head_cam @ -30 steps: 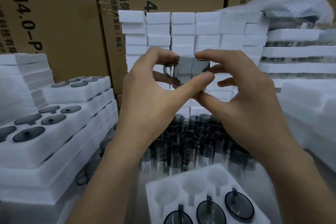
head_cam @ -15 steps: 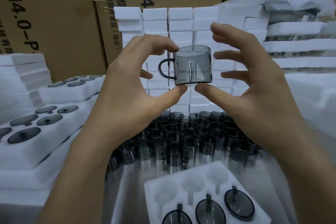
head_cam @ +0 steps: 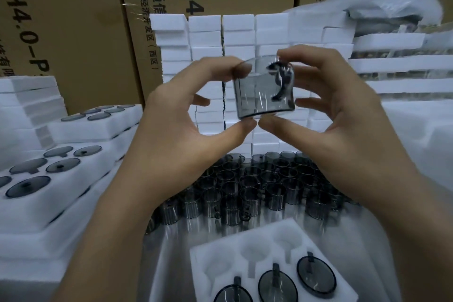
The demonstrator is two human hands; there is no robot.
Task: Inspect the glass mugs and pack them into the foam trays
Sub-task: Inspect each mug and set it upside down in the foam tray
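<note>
Change: the smoked glass mug (head_cam: 263, 88) is turning in the fingers; its handle (head_cam: 282, 83), which was pointing toward the left hand half a second ago, is now facing the viewer on the right-hand side of the mug.
Left hand: the left hand (head_cam: 193, 127) is pinching the mug, forefinger on the rim and thumb under the base.
Right hand: the right hand (head_cam: 343, 117) is grasping the same mug, thumb under the base and fingertips at the rim and handle.
Mug position: it is being held upright at eye level between both hands, clear of everything else.
Handling: it is looking thin-walled, rigid, light and probably slippery and breakable; rim-and-base pinching is suiting inspection, while the handle looks a good hold for lowering.
Below the hands: many loose mugs (head_cam: 255, 186) are standing crowded on a shiny metal table (head_cam: 171, 260).
Nearest the viewer: a foam tray (head_cam: 203, 270) is sitting under the wrists, three near pockets filled, three far pockets open.
Left of the left hand: filled trays (head_cam: 36, 191) are lying stacked.
Beyond the hands: white foam blocks (head_cam: 220, 39) are piled before cardboard boxes (head_cam: 73, 32).
</note>
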